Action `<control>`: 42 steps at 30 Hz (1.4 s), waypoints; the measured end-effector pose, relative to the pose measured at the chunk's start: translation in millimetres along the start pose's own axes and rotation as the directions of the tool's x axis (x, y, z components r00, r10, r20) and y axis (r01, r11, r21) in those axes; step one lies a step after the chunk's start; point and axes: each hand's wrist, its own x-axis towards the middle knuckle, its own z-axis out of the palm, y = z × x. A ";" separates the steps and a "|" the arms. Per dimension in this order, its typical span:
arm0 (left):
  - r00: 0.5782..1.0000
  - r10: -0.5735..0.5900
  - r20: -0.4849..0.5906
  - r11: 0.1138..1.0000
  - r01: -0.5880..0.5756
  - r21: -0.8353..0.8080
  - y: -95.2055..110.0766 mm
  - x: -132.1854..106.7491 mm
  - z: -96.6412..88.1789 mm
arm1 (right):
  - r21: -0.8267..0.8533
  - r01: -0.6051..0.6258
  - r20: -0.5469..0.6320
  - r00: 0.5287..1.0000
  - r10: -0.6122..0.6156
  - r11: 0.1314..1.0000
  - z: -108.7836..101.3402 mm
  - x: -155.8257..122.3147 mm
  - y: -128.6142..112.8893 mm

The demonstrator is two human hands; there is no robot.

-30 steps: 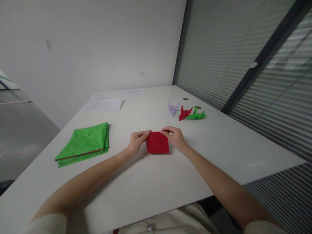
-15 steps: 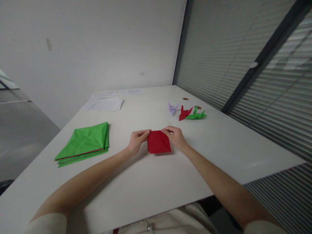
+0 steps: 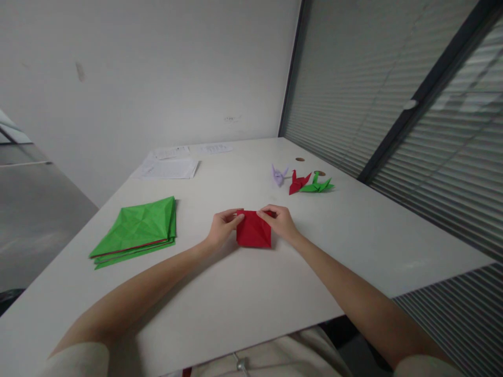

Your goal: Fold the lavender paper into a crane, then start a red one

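A small square of folded red origami paper point(image 3: 253, 233) is held between my two hands, just over the white table. My left hand point(image 3: 225, 225) pinches its upper left corner, thumb in front. At the upper right, my right hand point(image 3: 280, 220) grips the paper between thumb and fingers. Creases run across the red face. To the left lies a stack of creased green paper point(image 3: 143, 225) with a red edge showing between its layers. Beyond my right hand sit a purple paper crane point(image 3: 279, 176), a red paper crane point(image 3: 298, 182) and a green paper crane point(image 3: 317, 185).
Printed sheets point(image 3: 168, 167) lie at the back left of the white table point(image 3: 243, 293). Two round holes, one of them point(image 3: 299, 159), are set in the tabletop near the right edge. A wall stands behind, and blinds point(image 3: 432, 157) line the right side.
The red paper has straightened and its lower edge has shifted slightly left. My right thumb has slid a little left along the top edge. My left thumb has dipped lower on the corner.
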 end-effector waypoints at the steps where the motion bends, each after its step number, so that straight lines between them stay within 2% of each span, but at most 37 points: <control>1: 0.999 -0.018 0.031 1.000 0.018 -0.006 -0.4 -0.8 1.3 | 0.021 -0.012 -0.009 1.000 0.012 1.000 0.6 0.3 1.1; 3: 0.996 -0.055 0.073 0.998 0.055 0.000 -1.6 -2.1 2.7 | 0.055 -0.033 -0.025 0.999 0.035 0.998 1.1 1.5 3.6; 11: 0.985 -0.144 0.093 0.990 0.144 0.001 -7.5 2.5 -3.5 | 0.095 -0.116 -0.140 0.982 0.128 0.989 -3.9 7.7 8.8; 17: 0.984 -0.124 0.132 0.992 0.120 0.037 -8.4 3.8 -4.9 | 0.145 -0.160 -0.185 0.965 0.186 0.976 -7.8 10.7 11.5; 22: 0.982 -0.075 0.173 0.991 0.055 0.119 -11.0 9.2 -7.6 | 0.141 -0.182 -0.214 0.954 0.210 0.973 -15.1 16.9 18.4; 27: 0.983 -0.044 0.178 0.992 0.022 0.127 -13.1 19.9 -10.1 | 0.159 -0.231 -0.203 0.944 0.261 0.960 -19.1 20.4 23.3; 31: 0.985 -0.080 0.154 0.995 0.069 0.076 -13.6 20.9 -12.1 | 0.207 -0.272 -0.154 0.940 0.305 0.940 -12.8 17.0 24.2; 36: 0.982 -0.142 0.123 0.981 0.156 -0.112 -11.0 12.8 -7.0 | 0.220 -0.205 -0.126 0.964 0.236 0.954 1.5 9.4 18.6; 39: 0.974 -0.193 0.117 0.971 0.207 -0.118 -9.2 9.7 -2.5 | 0.226 -0.175 -0.103 0.974 0.202 0.958 6.5 7.1 15.2; 42: 0.976 -0.186 0.117 0.976 0.197 -0.092 -7.6 9.7 -0.7 | 0.216 -0.167 -0.092 0.977 0.191 0.962 6.5 7.3 13.2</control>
